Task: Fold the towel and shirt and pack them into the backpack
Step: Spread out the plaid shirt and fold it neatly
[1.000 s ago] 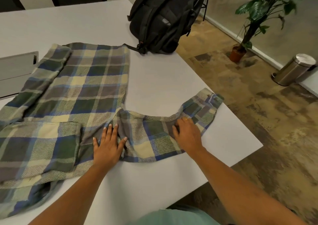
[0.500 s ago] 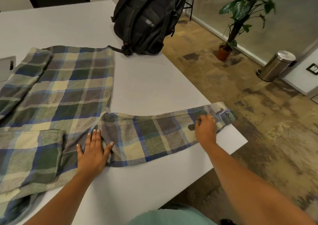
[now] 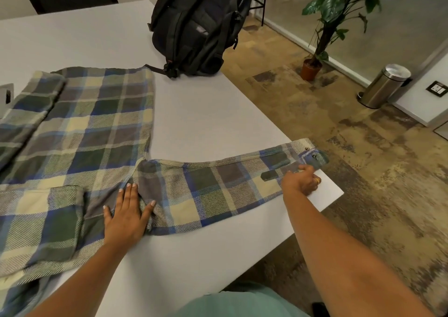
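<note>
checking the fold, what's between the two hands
The plaid sleeve lies flat between left hand and right hand, in the head view.

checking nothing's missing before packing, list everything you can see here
table: 1, white, left and middle of view
plaid shirt: 1, blue, green and cream, spread flat on the table, one sleeve stretched to the right corner
backpack: 1, black, stands on the table beyond the shirt
potted plant: 1, green leaves, brown pot, on the floor at right
pedal bin: 1, steel, on the floor far right
left hand: 1, flat on the shirt by the armpit
right hand: 1, ring on a finger, pinches the sleeve edge near the cuff
</note>
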Available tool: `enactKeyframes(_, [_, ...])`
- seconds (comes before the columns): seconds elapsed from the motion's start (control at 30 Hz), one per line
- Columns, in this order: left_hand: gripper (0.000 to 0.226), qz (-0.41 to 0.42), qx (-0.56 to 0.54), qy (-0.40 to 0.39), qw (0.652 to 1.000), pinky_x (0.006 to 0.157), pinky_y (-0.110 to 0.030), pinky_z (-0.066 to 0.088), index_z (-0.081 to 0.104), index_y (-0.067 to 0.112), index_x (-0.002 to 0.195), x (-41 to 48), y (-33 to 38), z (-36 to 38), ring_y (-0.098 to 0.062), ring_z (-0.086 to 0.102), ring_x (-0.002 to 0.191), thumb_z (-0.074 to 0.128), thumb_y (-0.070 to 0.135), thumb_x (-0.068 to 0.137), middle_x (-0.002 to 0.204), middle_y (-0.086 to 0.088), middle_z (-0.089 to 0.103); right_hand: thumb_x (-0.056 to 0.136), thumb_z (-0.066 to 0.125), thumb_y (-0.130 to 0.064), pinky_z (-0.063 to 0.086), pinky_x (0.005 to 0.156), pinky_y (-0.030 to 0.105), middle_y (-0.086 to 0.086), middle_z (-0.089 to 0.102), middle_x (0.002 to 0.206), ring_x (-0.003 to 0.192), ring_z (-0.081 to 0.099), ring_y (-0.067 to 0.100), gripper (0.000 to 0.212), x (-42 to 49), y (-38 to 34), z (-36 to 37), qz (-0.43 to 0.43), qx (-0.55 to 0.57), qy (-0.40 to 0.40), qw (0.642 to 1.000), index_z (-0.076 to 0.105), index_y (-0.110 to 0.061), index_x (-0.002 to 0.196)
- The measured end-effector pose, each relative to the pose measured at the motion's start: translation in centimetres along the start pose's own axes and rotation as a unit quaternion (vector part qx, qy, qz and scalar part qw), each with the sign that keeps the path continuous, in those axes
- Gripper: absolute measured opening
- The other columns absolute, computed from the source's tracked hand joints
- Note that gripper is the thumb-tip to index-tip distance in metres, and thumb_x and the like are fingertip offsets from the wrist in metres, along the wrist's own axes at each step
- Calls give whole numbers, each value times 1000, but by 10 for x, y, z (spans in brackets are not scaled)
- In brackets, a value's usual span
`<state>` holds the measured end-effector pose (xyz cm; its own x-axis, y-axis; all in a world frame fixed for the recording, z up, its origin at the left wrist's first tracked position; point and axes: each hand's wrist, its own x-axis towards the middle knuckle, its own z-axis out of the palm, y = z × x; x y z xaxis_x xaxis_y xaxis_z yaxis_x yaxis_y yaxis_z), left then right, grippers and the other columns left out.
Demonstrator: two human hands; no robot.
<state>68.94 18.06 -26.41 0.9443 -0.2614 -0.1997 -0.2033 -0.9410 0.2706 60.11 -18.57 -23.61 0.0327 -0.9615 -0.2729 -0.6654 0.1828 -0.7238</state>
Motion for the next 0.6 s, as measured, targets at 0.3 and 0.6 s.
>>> enactKeyframes(0.3, [67,-18,-65,-19,998,114,-50,-1,12,19,150,1,7,-14,-18,2,145,37,49,95,157,-1,11,89,48,7,49,74,28,21,57,113,98,59,29,26,-58,-40,5,-171,254,7,952,47,0,114])
enactKeyframes(0.6, [28,-153,-573,162,788,93,-39,48,60,4,108,-2,16,-73,-24,60,94,38,19,100,99,-10,61,87,59,-17,44,76,30,8,55,97,86,49,19,20,-188,-1,41,-557,-16,-376,740,55,-9,106])
